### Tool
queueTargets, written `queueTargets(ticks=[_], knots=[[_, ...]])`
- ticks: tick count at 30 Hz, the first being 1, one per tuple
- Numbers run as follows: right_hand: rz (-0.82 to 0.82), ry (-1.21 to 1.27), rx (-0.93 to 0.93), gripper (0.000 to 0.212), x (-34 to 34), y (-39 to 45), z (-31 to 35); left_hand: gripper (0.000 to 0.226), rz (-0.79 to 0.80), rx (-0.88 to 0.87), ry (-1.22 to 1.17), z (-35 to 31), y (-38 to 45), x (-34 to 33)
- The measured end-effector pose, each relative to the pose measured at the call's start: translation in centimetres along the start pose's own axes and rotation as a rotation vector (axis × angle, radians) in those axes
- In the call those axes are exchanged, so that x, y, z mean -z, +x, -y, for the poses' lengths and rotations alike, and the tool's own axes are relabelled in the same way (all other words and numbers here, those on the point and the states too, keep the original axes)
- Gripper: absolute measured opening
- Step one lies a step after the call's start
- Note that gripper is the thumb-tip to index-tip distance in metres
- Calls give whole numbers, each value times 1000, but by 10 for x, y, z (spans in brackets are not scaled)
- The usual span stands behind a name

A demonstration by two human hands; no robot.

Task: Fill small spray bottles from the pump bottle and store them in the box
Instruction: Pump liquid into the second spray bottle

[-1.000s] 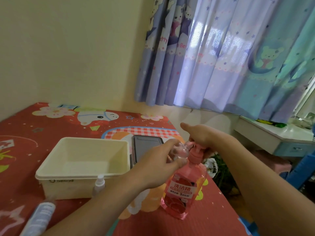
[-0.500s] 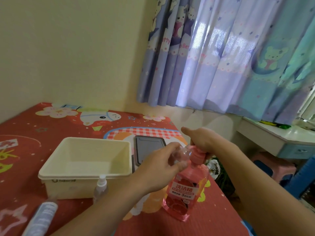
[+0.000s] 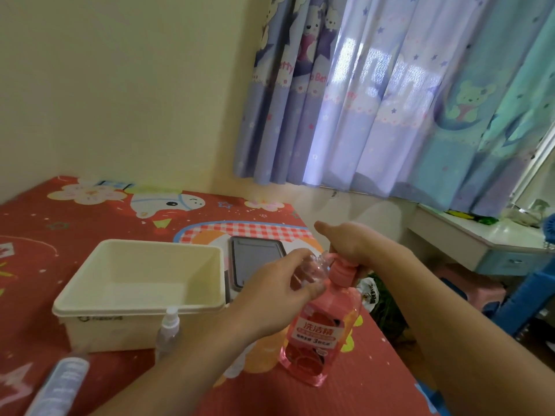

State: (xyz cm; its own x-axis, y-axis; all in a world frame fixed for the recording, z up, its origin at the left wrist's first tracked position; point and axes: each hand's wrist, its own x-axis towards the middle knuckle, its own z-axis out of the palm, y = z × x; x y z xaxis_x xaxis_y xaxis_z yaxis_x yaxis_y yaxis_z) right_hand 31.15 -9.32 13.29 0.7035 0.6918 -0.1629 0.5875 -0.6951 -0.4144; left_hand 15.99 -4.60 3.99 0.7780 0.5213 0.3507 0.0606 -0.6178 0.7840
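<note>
A dark tablet (image 3: 255, 265) lay flat on the red patterned table (image 3: 45, 265), just right of the cream box (image 3: 138, 292) and behind the left hand (image 3: 270, 295). A capped small spray bottle (image 3: 168, 331) stood upright just in front of the box's near wall, with the left forearm passing close on its right. At the near left corner a larger, blurred bottle (image 3: 60, 382) lay tilted toward the camera. Star-and-bear curtains (image 3: 390, 100) hung along the far right, above a pale desk (image 3: 480, 238) well off the table.

The table's right edge ran just beside the pink pump bottle (image 3: 319, 334), which stood upright near that edge. Bare table surface showed in front of the pump bottle and to the left of the box.

The box held nothing visible. The pump bottle was largely full of pink liquid. The left hand gripped a clear small bottle (image 3: 309, 271) with curled fingers, holding it against the pump's spout. The right hand (image 3: 348, 244) was curled over the pump head (image 3: 342, 270), thumb extended to the left.
</note>
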Motion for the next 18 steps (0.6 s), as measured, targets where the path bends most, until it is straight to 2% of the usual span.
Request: queueTargets(ticks=[1,3,4,5,7,11,15,16,18], knots=[[28,-18,-11,45,3,-2,1,49,5,6,-1,-2,0,1],[49,-7,-56,74,10,-6,4,50,8,-10,9,-5,0,4],[48,-13,-58,79,10,-6,5,48,7,-21,20,-6,1,5],[33,-45,-42,74,9,-7,5,47,10,-23,26,-6,1,6],[-11,-131,17,49,4,-7,4,45,35,-10,34,-5,1,6],[-6,-120,18,40,3,-10,6,47,54,-7,57,-4,-1,7],[38,1,-74,83,10,-11,7,43,36,-41,51,-5,0,7],[35,-19,-52,79,9,-10,5,41,31,-43,43,-4,0,6],[-4,-107,30,46,6,-7,3,41,27,-40,45,-3,2,4]])
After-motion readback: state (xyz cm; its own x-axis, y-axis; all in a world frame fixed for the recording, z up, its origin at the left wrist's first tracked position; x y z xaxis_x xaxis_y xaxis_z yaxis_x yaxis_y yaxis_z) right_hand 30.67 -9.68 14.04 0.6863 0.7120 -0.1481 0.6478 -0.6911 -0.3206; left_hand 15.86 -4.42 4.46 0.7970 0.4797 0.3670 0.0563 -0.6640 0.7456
